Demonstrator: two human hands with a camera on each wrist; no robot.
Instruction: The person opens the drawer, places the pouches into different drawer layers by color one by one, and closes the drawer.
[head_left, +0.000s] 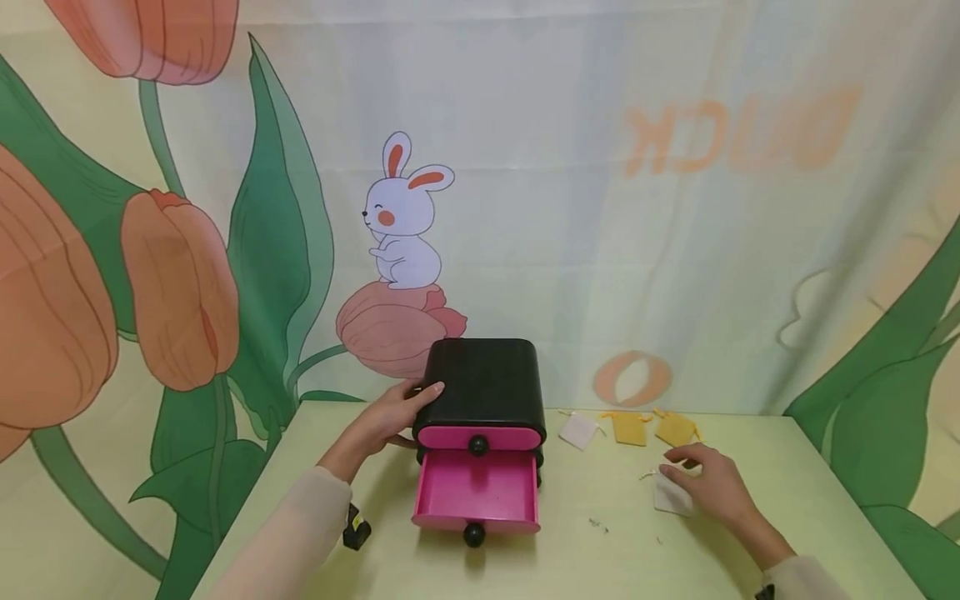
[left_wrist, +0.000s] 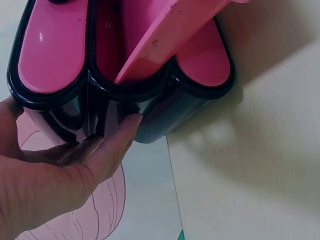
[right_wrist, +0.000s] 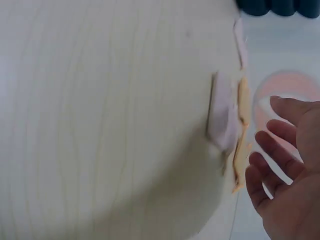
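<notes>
A black drawer cabinet [head_left: 483, 379] with pink drawers stands on the table, its middle drawer [head_left: 477, 492] pulled out and bare inside. My left hand [head_left: 386, 417] holds the cabinet's left side, thumb over the top edge; in the left wrist view its fingers [left_wrist: 115, 145] lie along the black side. Over at the right, my right hand [head_left: 716, 483] hovers by a small white drawstring pouch [head_left: 669, 497], fingers loosely bent. The right wrist view shows a gap between that hand [right_wrist: 295, 165] and the pouch [right_wrist: 222, 117].
Behind the near pouch lie another white pouch [head_left: 580, 430] and two yellow ones [head_left: 630, 429] by the table's back edge. Small dark bits [head_left: 598, 525] lie right of the drawer. A black object [head_left: 357, 529] shows beside the left sleeve. A printed curtain [head_left: 555, 208] hangs behind.
</notes>
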